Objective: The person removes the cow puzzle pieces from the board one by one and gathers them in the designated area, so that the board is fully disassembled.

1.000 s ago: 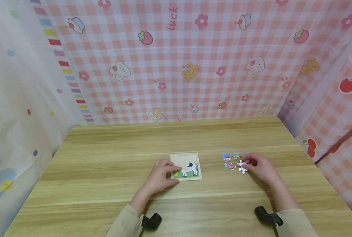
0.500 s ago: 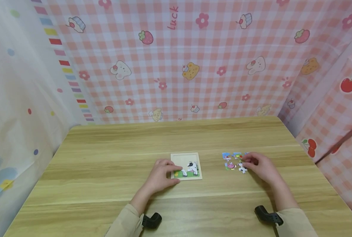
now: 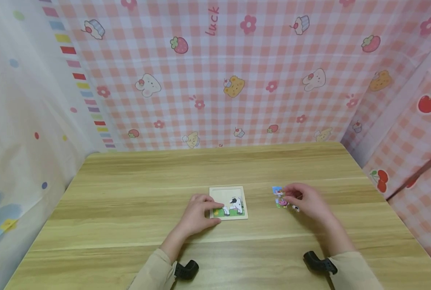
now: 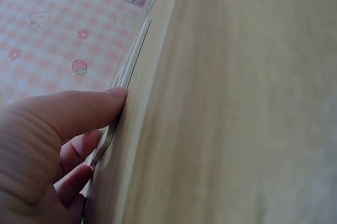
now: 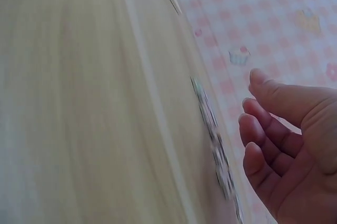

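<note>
A square wooden puzzle board (image 3: 228, 193) lies on the table, its lower part filled with a black-and-white cow on green and its upper part bare. My left hand (image 3: 196, 215) holds the board at its left side. The left wrist view shows the thumb (image 4: 95, 105) on the board's edge and the fingers curled at the neighbouring side. To the right lie loose puzzle pieces: a blue one (image 3: 276, 190), one with a pink pig (image 3: 282, 203), and a black-and-white one (image 3: 296, 208). Over them hovers my right hand (image 3: 311, 201), fingers loosely bent with nothing between them, hiding other pieces.
The wood-grain table (image 3: 146, 173) reaches back to a pink checked curtain (image 3: 215, 60). A white curtain (image 3: 30, 100) hangs on the left. Black camera mounts (image 3: 186, 270) sit on both wrists, low over the tabletop.
My right hand has shifted left and slightly back over the loose pieces, now covering more of them. The left hand and the board have stayed put.
</note>
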The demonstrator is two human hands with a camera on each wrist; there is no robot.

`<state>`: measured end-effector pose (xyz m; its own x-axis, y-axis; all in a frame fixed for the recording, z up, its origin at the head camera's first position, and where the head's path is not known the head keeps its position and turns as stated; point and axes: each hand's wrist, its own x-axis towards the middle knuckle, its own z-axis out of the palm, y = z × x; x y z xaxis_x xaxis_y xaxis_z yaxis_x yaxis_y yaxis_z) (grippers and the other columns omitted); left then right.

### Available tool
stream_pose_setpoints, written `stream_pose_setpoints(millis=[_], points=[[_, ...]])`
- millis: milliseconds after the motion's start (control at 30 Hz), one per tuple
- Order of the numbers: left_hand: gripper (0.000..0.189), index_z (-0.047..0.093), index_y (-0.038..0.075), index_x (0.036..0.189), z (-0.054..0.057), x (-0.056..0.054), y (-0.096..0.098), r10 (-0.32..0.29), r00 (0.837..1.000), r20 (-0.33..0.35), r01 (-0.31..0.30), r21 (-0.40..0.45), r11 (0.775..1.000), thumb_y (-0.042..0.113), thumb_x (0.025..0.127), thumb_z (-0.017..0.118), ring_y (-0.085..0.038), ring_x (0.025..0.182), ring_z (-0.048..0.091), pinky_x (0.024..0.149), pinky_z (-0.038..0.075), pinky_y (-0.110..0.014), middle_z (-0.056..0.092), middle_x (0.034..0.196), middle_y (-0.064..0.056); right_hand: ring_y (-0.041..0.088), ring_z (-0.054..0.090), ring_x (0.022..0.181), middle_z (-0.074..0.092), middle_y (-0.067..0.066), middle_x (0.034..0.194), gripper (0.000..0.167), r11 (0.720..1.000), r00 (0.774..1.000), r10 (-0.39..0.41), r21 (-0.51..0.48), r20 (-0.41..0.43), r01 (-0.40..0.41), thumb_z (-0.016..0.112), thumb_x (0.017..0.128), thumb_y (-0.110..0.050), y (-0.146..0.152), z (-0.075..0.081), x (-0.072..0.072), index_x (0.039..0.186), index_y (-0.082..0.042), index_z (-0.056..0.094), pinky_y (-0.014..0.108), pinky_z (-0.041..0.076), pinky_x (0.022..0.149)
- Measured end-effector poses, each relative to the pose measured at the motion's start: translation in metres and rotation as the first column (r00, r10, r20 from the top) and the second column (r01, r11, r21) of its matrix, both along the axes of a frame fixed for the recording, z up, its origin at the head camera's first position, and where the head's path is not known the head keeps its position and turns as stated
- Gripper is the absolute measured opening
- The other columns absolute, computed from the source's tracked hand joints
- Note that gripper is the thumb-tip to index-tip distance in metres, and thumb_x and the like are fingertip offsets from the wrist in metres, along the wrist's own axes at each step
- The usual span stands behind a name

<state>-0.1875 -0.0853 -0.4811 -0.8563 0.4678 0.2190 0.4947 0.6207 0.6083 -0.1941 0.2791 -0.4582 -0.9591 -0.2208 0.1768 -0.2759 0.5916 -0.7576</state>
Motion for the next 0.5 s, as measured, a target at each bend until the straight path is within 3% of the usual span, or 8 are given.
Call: stream_pose_setpoints(millis=[133, 500], points=[[0.038, 0.076, 0.014, 0.113, 0.000, 0.000, 0.001, 0.006, 1.000, -0.003, -0.006, -0.007, 1.000, 0.019, 0.077, 0.086, -0.032, 0.114, 0.047, 0.101, 0.038, -0.049, 0.062, 0.109, -0.006, 0.012, 0.060, 0.076, 0.069, 0.003, 0.089, 0.021, 0.999, 0.998, 0.046, -0.005, 0.038, -0.046, 0.074, 0.089, -0.008, -0.017, -0.002, -0.005, 0.108, 0.000, 0.069, 0.024, 0.051, 0.062], [0.040, 0.077, 0.014, 0.111, 0.004, 0.001, 0.006, 0.044, 0.999, -0.030, -0.044, 0.003, 0.999, 0.024, 0.074, 0.088, -0.028, 0.109, 0.047, 0.094, 0.041, -0.044, 0.061, 0.111, -0.005, 0.014, 0.061, 0.081, 0.068, 0.000, 0.090, 0.016, 0.986, 0.986, 0.167, 0.008, -0.009, -0.167, 0.074, 0.088, -0.005, -0.066, -0.003, -0.016, 0.103, -0.002, 0.071, 0.027, 0.053, 0.071]])
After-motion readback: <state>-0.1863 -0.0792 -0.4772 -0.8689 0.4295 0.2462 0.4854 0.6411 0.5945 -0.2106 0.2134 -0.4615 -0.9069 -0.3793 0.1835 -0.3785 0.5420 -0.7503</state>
